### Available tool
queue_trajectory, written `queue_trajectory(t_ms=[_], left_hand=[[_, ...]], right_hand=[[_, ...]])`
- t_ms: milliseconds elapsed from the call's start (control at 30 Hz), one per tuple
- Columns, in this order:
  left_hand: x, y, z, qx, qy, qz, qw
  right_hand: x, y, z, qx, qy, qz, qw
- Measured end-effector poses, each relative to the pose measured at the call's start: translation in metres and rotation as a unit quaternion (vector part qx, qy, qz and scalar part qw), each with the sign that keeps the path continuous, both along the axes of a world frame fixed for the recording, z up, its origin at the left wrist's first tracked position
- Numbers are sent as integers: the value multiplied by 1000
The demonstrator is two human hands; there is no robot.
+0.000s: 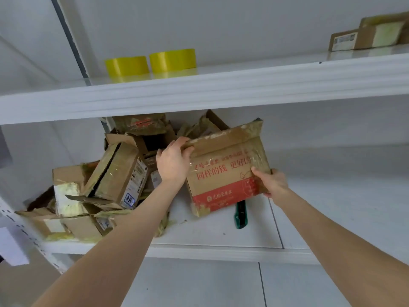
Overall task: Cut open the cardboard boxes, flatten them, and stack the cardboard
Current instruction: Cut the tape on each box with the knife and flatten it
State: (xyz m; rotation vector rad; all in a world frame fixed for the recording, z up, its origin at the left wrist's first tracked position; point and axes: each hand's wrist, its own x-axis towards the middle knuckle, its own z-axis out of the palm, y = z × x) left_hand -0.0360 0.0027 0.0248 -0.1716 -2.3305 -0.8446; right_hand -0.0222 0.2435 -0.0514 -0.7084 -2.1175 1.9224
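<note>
Head-camera view: I am holding the red-printed cardboard box point(223, 173) just above the middle shelf point(221, 239), tilted toward me, with the heap of torn boxes point(106, 178) lying to its left. My left hand point(173, 161) is gripping the top-left corner, fingers point(183, 140) curled over the taped flap edge. My right hand point(273, 182) is pinching the lower right edge, thumb on the printed face and the other fingers hidden behind. A green utility knife point(241, 214) is lying on the shelf, partly hidden by the box's bottom edge. By my reading the step in hand is the flattening. To do it well I should be pushing opposite corners toward each other so the panels fold along their own creases, then pressing the raised top flap down. If the yellowed tape is resisting, the knife is close by — slitting the seam beats tearing it. Whether its blade is out, I cannot tell.
</note>
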Motion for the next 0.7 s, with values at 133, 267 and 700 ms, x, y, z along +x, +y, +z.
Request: queue_trajectory(t_ms=[133, 267, 700], left_hand=[[-10, -1, -7, 6, -37, 23, 999], [-14, 4, -16, 52, -112, -76, 989], [13, 7, -72, 112, -306, -15, 945]], right_hand=[[10, 0, -6, 66, -14, -49, 996], [13, 7, -1, 127, -41, -45, 990], [15, 1, 0, -8, 12, -4, 1000]])
